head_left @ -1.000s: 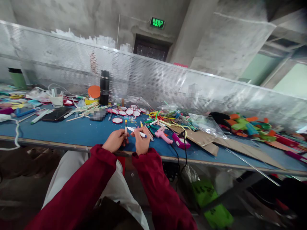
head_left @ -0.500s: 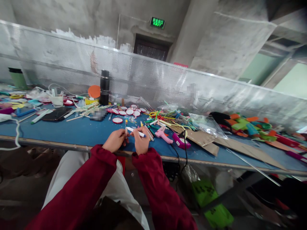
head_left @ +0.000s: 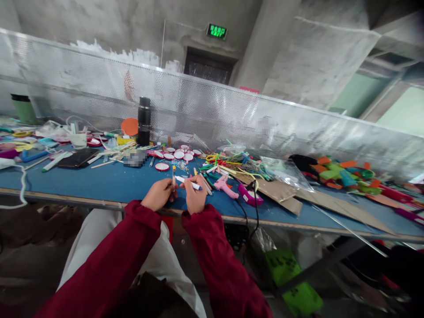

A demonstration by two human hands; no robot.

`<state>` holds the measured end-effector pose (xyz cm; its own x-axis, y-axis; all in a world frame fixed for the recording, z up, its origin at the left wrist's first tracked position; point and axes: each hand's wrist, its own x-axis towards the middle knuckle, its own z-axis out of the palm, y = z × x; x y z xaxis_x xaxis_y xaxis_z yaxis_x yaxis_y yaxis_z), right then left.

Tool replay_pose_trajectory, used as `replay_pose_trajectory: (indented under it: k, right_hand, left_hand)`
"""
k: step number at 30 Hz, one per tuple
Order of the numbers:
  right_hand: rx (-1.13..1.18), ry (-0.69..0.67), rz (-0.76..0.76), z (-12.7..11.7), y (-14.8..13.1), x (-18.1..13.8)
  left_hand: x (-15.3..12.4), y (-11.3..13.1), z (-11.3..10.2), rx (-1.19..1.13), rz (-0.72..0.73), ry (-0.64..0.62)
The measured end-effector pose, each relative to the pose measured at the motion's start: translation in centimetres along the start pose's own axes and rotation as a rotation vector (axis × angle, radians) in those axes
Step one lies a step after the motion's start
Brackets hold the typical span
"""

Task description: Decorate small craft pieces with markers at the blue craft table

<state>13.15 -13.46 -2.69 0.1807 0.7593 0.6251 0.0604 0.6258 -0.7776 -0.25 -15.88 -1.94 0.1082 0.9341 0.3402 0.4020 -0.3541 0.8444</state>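
My left hand (head_left: pixel 159 194) is closed in a pinch around a small upright stick (head_left: pixel 174 173), pale below with an orange-yellow top. Fingers hide its lower end. My right hand (head_left: pixel 195 197) grips a white marker pen (head_left: pixel 180 179) with a blue back end, held like a writing tool. The pen's front end points left and is close to the stick; whether the two touch I cannot tell. Both hands are just above the front edge of the blue table (head_left: pixel 109 180). Beyond them lies a round white disc with a red rim (head_left: pixel 162 167).
A pink glue gun (head_left: pixel 225 187) and a purple device (head_left: pixel 250 195) with a black cord lie right of my hands. Behind are a black bottle (head_left: pixel 144 121), colourful pipe cleaners (head_left: pixel 238 163) and a perforated metal screen (head_left: pixel 205 106). Cardboard sheets (head_left: pixel 344 210) extend rightward; a phone (head_left: pixel 78 157) lies left.
Almost nothing differs. Both hands keep the same hold on the stick and the marker pen, and the view has shifted only very slightly.
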Motion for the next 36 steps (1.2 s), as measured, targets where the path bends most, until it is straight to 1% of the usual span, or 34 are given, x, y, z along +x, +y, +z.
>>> replay_pose_trajectory:
  k: [4,12,17,23,25,28,30,34,36]
  right_hand:
    - [-0.016,0.060,-0.026,-0.07,-0.38,-0.03]
    - [0.015,-0.017,0.000,0.04,0.05,0.01]
    - [-0.035,0.067,-0.052,0.00,-0.36,-0.05]
    - [0.021,-0.013,-0.016,0.05,-0.06,-0.06]
    - [0.018,-0.010,-0.016,0.07,0.01,-0.06]
    - [-0.013,0.039,-0.024,0.07,-0.05,-0.06]
    - [-0.011,0.050,-0.022,0.09,-0.10,-0.07]
    - [0.028,-0.014,-0.006,0.16,-0.11,-0.05]
    - [0.022,-0.023,-0.008,0.15,-0.12,-0.04]
  left_hand:
    - [0.03,-0.07,0.02,-0.027,0.003,-0.002]
    - [-0.06,0.00,0.02,0.012,0.006,0.002]
    - [0.03,-0.02,0.00,-0.002,0.001,-0.001]
    - [-0.12,0.33,-0.03,0.040,-0.003,0.006]
    - [-0.12,0.29,-0.03,0.042,0.002,0.009]
    - [-0.07,0.18,-0.04,0.028,0.007,0.010]
    - [-0.04,0.18,-0.04,0.026,0.006,0.009]
    - [-0.03,0.30,-0.02,0.027,-0.014,0.001]
    - [-0.01,0.25,0.02,0.027,-0.014,0.001]
